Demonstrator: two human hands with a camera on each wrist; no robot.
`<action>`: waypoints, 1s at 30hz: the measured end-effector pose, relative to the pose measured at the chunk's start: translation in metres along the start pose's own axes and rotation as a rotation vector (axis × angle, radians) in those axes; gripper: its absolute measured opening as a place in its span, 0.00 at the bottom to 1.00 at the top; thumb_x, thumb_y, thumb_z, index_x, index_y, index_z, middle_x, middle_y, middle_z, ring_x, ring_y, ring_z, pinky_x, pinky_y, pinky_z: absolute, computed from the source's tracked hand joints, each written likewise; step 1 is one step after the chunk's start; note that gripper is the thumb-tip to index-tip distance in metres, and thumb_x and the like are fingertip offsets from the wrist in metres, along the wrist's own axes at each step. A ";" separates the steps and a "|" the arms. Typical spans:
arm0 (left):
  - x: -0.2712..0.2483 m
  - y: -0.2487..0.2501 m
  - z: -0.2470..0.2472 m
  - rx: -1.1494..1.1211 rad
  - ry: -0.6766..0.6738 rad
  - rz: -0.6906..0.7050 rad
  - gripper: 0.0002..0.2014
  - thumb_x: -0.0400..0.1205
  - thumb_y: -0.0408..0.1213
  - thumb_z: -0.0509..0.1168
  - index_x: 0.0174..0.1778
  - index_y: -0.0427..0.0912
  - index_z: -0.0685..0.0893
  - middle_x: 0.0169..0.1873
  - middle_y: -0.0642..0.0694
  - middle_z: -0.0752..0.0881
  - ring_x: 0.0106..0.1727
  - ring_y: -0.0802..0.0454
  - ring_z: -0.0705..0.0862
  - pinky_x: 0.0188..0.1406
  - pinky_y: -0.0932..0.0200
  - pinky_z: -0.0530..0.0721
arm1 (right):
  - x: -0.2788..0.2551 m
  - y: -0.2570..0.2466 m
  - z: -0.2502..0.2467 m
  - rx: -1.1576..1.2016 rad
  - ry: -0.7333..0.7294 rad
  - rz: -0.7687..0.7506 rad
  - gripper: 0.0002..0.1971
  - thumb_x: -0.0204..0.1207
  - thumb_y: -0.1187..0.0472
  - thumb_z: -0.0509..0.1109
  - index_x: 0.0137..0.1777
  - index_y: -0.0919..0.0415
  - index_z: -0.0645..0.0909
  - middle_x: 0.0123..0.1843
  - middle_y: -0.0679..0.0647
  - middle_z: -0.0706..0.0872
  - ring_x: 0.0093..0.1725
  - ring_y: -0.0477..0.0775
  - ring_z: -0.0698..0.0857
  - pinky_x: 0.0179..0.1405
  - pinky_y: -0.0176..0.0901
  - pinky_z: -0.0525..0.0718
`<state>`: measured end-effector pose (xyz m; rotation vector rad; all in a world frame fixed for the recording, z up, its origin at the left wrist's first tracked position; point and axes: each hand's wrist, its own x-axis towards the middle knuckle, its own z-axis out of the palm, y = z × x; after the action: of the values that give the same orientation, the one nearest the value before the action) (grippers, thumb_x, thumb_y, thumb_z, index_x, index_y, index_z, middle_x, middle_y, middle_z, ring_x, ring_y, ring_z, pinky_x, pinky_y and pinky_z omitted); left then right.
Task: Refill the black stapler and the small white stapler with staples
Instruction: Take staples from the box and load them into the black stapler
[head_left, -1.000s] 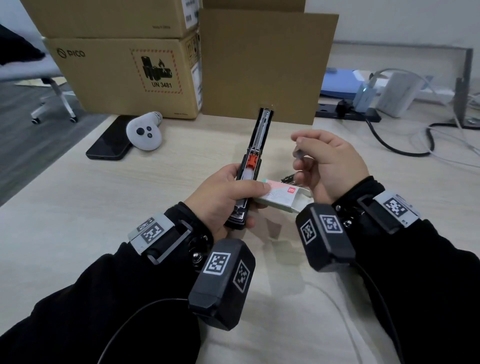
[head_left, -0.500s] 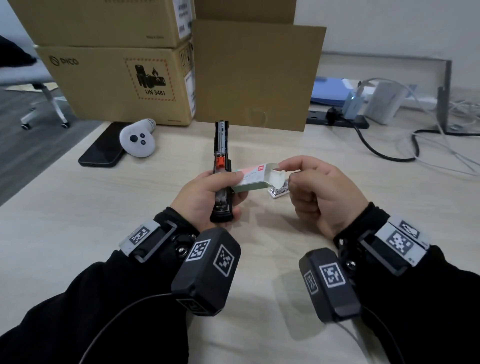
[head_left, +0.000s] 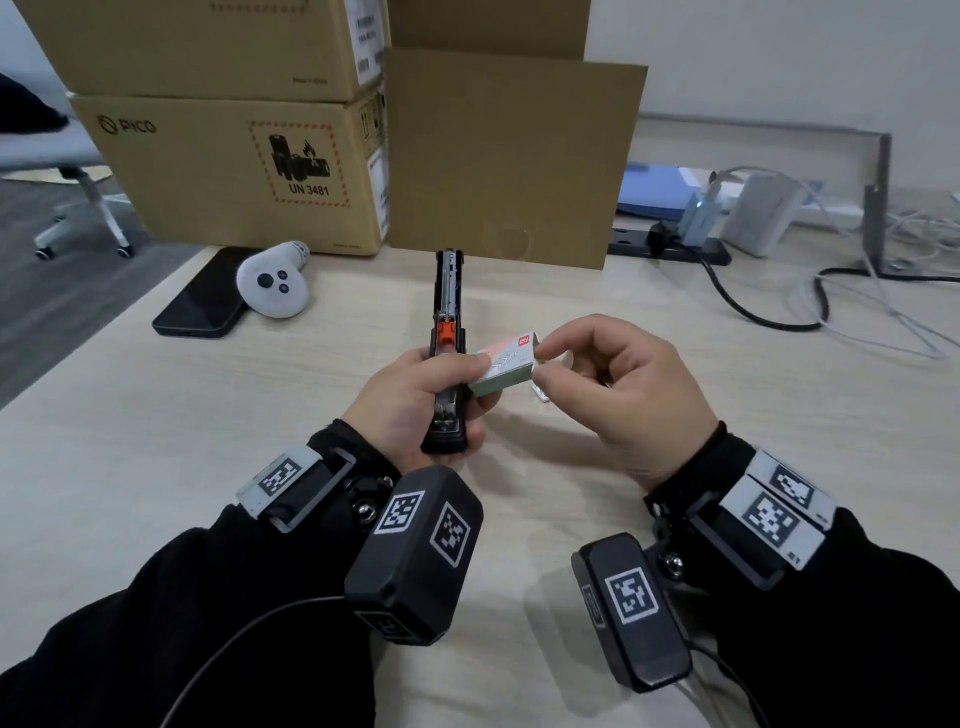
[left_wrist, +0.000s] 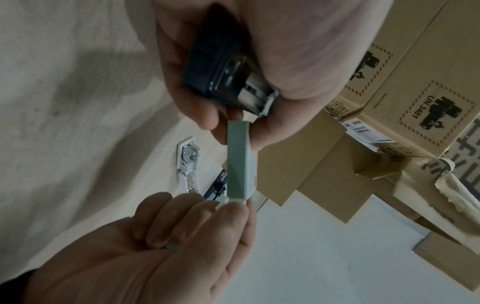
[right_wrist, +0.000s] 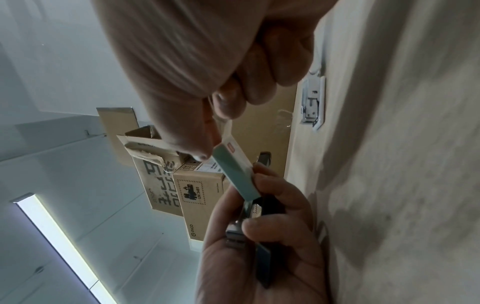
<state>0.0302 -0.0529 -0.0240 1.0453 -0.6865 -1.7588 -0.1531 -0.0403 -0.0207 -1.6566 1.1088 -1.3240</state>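
The bench (head_left: 156, 467) carries stacked cardboard boxes (head_left: 234, 171) at the back, as before. The black stapler (head_left: 448, 332) stays opened out above it, its rear end gripped in the left hand (head_left: 415, 405), whose thumb and forefinger also pinch one end of the staple box (head_left: 506, 366). The box flap, open half a second ago, now looks closed; the right hand (head_left: 618, 400) pinches that end with its fingers (left_wrist: 233, 214). The small white stapler (left_wrist: 188, 162) lies on the bench beneath the hands.
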 end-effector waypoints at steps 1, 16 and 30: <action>0.000 0.000 0.001 0.012 -0.007 0.005 0.15 0.79 0.31 0.71 0.58 0.43 0.75 0.35 0.46 0.91 0.34 0.54 0.89 0.17 0.63 0.77 | 0.000 -0.001 0.001 -0.006 -0.006 -0.003 0.03 0.71 0.62 0.75 0.43 0.58 0.86 0.27 0.68 0.68 0.27 0.51 0.67 0.29 0.37 0.70; -0.004 0.000 0.003 0.020 -0.006 0.001 0.14 0.80 0.31 0.70 0.59 0.42 0.76 0.37 0.43 0.90 0.32 0.54 0.88 0.15 0.65 0.75 | 0.003 0.005 -0.003 -0.026 0.054 0.048 0.06 0.75 0.61 0.76 0.51 0.54 0.86 0.24 0.45 0.71 0.22 0.42 0.69 0.27 0.33 0.70; -0.006 0.004 0.003 0.068 0.009 -0.034 0.05 0.81 0.33 0.69 0.50 0.42 0.80 0.35 0.44 0.86 0.22 0.56 0.85 0.13 0.65 0.74 | 0.002 0.001 0.001 0.052 0.019 0.029 0.04 0.73 0.61 0.74 0.41 0.58 0.90 0.27 0.67 0.76 0.23 0.43 0.70 0.25 0.31 0.69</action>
<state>0.0298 -0.0489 -0.0175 1.1162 -0.7315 -1.7693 -0.1523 -0.0422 -0.0217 -1.5875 1.0968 -1.3420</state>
